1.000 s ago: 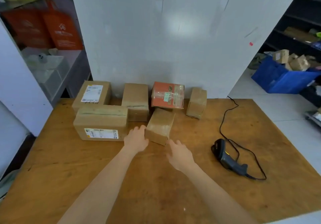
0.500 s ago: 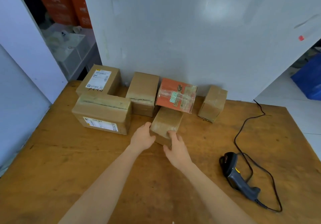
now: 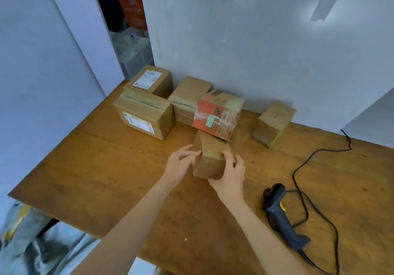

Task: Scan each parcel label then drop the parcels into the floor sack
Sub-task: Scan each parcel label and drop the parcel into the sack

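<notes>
A small plain cardboard parcel (image 3: 210,157) sits mid-table between my hands, no label showing on its visible faces. My right hand (image 3: 230,176) wraps its near right corner. My left hand (image 3: 181,163) touches its left side with fingers spread. Behind it lie an orange taped parcel (image 3: 217,116), a labelled brown box (image 3: 145,116), another labelled box (image 3: 149,80), a plain box (image 3: 187,99) and a small box (image 3: 273,123) at the right. A corded handheld scanner (image 3: 281,212) lies on the table right of my right arm. The grey floor sack (image 3: 42,247) shows at lower left.
The wooden table (image 3: 106,168) butts against a grey wall behind the parcels. The scanner's black cable (image 3: 307,168) loops over the table's right side. A gap at the back left shows shelves with orange bags (image 3: 132,8).
My hands have closed in on the small parcel and drawn it toward me, away from the orange one. The view has swung left and down, bringing the sack into sight.
</notes>
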`<action>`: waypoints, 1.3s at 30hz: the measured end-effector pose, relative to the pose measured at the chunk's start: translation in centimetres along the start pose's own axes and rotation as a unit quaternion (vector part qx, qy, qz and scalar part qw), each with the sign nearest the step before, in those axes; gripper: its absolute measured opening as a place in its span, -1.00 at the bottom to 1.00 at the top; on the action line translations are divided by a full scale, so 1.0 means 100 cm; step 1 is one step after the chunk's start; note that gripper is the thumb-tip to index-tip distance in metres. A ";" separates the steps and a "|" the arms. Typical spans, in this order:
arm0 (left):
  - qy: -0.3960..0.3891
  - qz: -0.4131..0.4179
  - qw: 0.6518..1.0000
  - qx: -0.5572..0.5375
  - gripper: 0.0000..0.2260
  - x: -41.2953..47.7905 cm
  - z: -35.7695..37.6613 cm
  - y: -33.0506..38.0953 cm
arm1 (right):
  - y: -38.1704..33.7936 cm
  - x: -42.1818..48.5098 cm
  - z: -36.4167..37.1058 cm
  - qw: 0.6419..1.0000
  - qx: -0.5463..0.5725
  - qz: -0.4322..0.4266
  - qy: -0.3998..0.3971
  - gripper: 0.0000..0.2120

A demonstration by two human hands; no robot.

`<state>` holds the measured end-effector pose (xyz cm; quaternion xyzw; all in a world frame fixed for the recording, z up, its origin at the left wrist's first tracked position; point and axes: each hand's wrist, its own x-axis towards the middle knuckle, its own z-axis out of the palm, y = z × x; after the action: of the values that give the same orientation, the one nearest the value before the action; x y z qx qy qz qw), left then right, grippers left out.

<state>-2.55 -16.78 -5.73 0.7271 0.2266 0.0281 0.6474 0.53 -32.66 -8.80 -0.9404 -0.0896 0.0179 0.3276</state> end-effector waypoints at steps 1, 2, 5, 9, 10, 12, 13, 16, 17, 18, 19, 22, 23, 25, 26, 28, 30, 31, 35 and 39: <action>-0.010 -0.002 1.000 -0.012 -0.72 -0.007 0.004 0.000 | 0.007 -0.004 -0.003 1.000 -0.008 -0.012 -0.001 -0.20; -0.021 -0.003 1.000 -0.023 -0.69 -0.013 0.008 -0.001 | 0.014 -0.008 -0.006 0.999 -0.022 -0.027 -0.004 -0.20; -0.053 -0.012 0.998 -0.043 -0.65 -0.032 0.019 -0.001 | 0.032 -0.019 -0.010 0.993 -0.088 -0.073 -0.015 -0.12; -0.076 0.006 0.997 -0.032 -0.62 -0.050 0.033 0.004 | 0.045 -0.029 -0.016 0.992 -0.086 -0.092 0.019 -0.11; -0.063 0.012 0.998 -0.028 -0.62 -0.051 0.036 0.006 | 0.048 -0.030 -0.019 0.994 -0.054 -0.090 0.024 -0.10; -0.006 0.013 1.000 -0.009 -0.63 -0.046 0.039 0.010 | 0.050 -0.030 -0.026 0.996 0.069 -0.059 0.014 -0.10; 0.025 0.006 1.000 0.014 -0.66 -0.044 0.040 0.012 | 0.051 -0.028 -0.030 0.989 0.146 -0.029 0.005 -0.12; 0.059 -0.033 0.995 0.077 -0.70 -0.039 0.041 0.014 | 0.055 -0.019 -0.041 0.945 0.321 0.060 -0.030 -0.29; 0.054 -0.043 0.994 0.086 -0.69 -0.039 0.041 0.012 | 0.056 -0.016 -0.044 0.929 0.357 0.083 -0.048 -0.34; 0.043 -0.053 0.994 0.088 -0.69 -0.039 0.040 0.012 | 0.056 -0.013 -0.048 0.914 0.387 0.104 -0.067 -0.38; 0.031 -0.060 0.994 0.087 -0.68 -0.040 0.039 0.010 | 0.057 -0.012 -0.051 0.902 0.406 0.124 -0.083 -0.40; -0.004 -0.068 0.995 0.077 -0.75 -0.043 0.037 0.008 | 0.057 -0.008 -0.060 0.888 0.419 0.158 -0.104 -0.45; -0.011 -0.075 0.994 0.075 -0.78 -0.044 0.036 0.007 | 0.058 -0.008 -0.063 0.883 0.425 0.166 -0.107 -0.50; -0.022 -0.100 0.993 0.061 -0.71 -0.046 0.035 0.006 | 0.060 -0.008 -0.068 0.867 0.445 0.189 -0.118 -0.59; -0.024 -0.117 0.992 0.041 -0.63 -0.046 0.035 0.004 | 0.061 -0.009 -0.070 0.858 0.456 0.205 -0.122 -0.63; -0.023 -0.150 0.988 -0.023 -0.46 -0.047 0.035 -0.001 | 0.062 -0.015 -0.069 0.835 0.478 0.241 -0.125 -0.64; -0.023 -0.168 0.981 -0.098 -0.34 -0.049 0.036 -0.003 | 0.062 -0.023 -0.064 0.801 0.510 0.284 -0.131 -0.56; -0.024 -0.174 0.975 -0.134 -0.32 -0.050 0.037 -0.004 | 0.062 -0.028 -0.061 0.773 0.537 0.308 -0.138 -0.53; -0.023 -0.176 0.965 -0.193 -0.38 -0.052 0.045 -0.007 | 0.055 -0.050 -0.050 0.647 0.660 0.342 -0.168 -0.43; 0.026 -0.140 0.976 -0.163 -0.48 -0.048 0.052 -0.011 | 0.051 -0.070 -0.041 0.674 0.628 0.312 -0.233 -0.33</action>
<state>-5.43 -23.28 -6.36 0.5722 0.3353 -0.0075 0.7484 -5.19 -40.37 -8.90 -0.4514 0.1683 0.3898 0.7848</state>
